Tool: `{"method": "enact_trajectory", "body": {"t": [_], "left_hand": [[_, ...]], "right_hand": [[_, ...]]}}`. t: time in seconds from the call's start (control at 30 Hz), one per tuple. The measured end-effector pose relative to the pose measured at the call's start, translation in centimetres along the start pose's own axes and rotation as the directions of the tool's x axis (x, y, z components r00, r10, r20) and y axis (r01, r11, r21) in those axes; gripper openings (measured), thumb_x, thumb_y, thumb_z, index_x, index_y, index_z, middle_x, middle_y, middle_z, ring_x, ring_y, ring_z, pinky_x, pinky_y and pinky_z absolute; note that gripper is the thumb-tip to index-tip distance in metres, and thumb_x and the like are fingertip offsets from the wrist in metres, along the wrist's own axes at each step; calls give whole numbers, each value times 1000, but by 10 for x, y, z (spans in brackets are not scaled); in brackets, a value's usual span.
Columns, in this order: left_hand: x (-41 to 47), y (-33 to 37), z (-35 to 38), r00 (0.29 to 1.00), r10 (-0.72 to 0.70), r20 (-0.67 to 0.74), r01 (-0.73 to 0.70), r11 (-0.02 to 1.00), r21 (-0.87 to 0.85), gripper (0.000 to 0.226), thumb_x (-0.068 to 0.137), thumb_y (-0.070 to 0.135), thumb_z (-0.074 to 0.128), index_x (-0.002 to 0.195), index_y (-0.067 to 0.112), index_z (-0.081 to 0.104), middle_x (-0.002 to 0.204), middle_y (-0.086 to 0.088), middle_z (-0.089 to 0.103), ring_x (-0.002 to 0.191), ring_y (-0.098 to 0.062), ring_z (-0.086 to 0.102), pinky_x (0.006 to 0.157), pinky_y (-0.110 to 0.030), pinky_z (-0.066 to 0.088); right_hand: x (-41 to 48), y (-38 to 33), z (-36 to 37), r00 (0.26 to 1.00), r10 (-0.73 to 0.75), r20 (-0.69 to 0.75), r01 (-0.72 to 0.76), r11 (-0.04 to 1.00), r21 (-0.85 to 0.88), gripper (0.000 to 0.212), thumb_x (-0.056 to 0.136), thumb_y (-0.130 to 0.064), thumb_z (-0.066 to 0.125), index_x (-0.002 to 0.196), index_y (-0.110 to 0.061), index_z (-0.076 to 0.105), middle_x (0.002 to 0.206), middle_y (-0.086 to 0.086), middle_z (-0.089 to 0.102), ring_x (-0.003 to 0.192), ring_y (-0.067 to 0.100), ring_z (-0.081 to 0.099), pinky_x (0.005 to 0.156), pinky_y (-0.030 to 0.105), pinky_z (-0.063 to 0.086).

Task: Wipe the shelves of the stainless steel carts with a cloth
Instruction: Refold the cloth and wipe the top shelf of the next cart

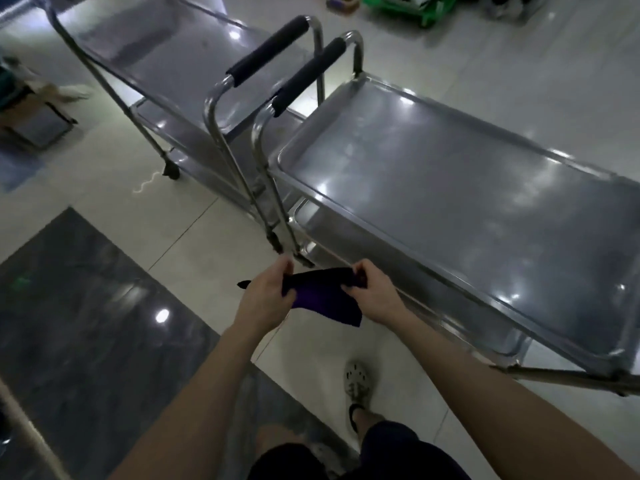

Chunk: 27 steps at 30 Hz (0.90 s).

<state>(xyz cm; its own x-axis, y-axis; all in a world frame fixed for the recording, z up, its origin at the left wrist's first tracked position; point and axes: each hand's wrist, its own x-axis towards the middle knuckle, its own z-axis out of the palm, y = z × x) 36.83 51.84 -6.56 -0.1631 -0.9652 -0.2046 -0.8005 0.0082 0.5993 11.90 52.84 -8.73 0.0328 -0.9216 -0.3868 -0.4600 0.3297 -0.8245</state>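
Left hand [264, 302] and right hand [373, 295] are pinching the upper corners of a limp, probably light cloth [323, 301] sagging between them.

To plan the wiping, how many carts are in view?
2. The near cart is at right; the far cart is at upper left, partly cut off. Others may lie outside the view.

The near cart's top shelf [467, 202] is open to reach from above (a low rim rings it). At its left end its padded handle [310, 76] and the far cart's handle [268, 50] stand close together.
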Motion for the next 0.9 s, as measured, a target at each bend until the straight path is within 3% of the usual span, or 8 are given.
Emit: {"method": "enact_trajectory", "body": {"t": [0.1, 0.27, 0.37, 0.5, 0.6, 0.7, 0.8, 0.9], "left_hand": [[35, -13, -16, 990, 134, 46, -136, 990, 34, 35, 82, 5, 65, 94, 31, 46, 82, 12, 57, 75, -11, 56, 64, -40, 49], [92, -52, -33, 931, 337, 139, -349, 934, 77, 35, 81, -1, 62, 88, 28, 43, 80, 10, 49, 71, -11, 46, 63, -42, 44], [119, -81, -34, 883, 448, 142, -464, 878, 118, 28, 85, -7, 65, 95, 19, 65, 96, 8, 63, 79, -15, 55, 63, -30, 39], [158, -115, -22, 813, 570, 119, -582, 799, 151, 32, 80, -14, 71, 88, 16, 78, 98, 1, 71, 82, -26, 66, 82, -37, 44], [184, -139, -5, 770, 617, 165, -638, 749, 178, 27, 83, -10, 71, 89, 16, 75, 97, -1, 69, 84, -26, 62, 107, -54, 46], [205, -156, 18, 747, 648, 152, -665, 721, 196, 22, 83, -9, 69, 86, 13, 68, 86, -4, 63, 73, -21, 43, 91, -57, 52], [236, -172, 51, 732, 657, 177, -681, 707, 190, 11, 96, 0, 62, 92, 10, 66, 94, -9, 62, 71, -33, 56, 62, -40, 46], [275, -184, 88, 720, 664, 204, -694, 680, 238, 16, 105, 11, 54, 101, 10, 69, 104, -8, 63, 77, -34, 62, 61, -42, 49]], "right_hand": [[13, -11, 12, 993, -49, -110, 50, 999, 2, 21, 103, -17, 70, 101, -25, 50, 94, 1, 67, 84, 23, 66, 75, 49, 56], [33, -22, 47, 939, -52, -341, 64, 998, 24, 24, 104, -15, 69, 113, -21, 47, 99, -1, 67, 85, 20, 67, 75, 47, 57], [40, -28, 85, 860, -51, -507, 45, 999, -25, 30, 107, -22, 64, 123, -27, 38, 103, -4, 65, 85, 18, 66, 72, 40, 54], [59, -22, 141, 743, -65, -666, 15, 997, -80, 20, 109, -12, 55, 109, -28, 44, 84, -9, 53, 70, 14, 54, 61, 40, 46], [82, -8, 173, 693, -58, -719, -52, 990, -130, 20, 104, 2, 50, 103, -18, 54, 94, -3, 54, 74, 22, 53, 62, 48, 49], [109, 17, 199, 675, -18, -738, -125, 983, -138, 21, 107, -3, 49, 118, -17, 60, 116, -3, 59, 83, 22, 60, 69, 48, 54], [146, 53, 215, 715, -19, -699, -112, 984, -142, 34, 107, -3, 49, 138, -16, 55, 135, 1, 55, 92, 12, 55, 76, 41, 55], [186, 95, 221, 746, -24, -665, -111, 981, -160, 48, 108, -11, 52, 154, -15, 42, 147, 7, 45, 102, 15, 55, 85, 40, 56]]}}
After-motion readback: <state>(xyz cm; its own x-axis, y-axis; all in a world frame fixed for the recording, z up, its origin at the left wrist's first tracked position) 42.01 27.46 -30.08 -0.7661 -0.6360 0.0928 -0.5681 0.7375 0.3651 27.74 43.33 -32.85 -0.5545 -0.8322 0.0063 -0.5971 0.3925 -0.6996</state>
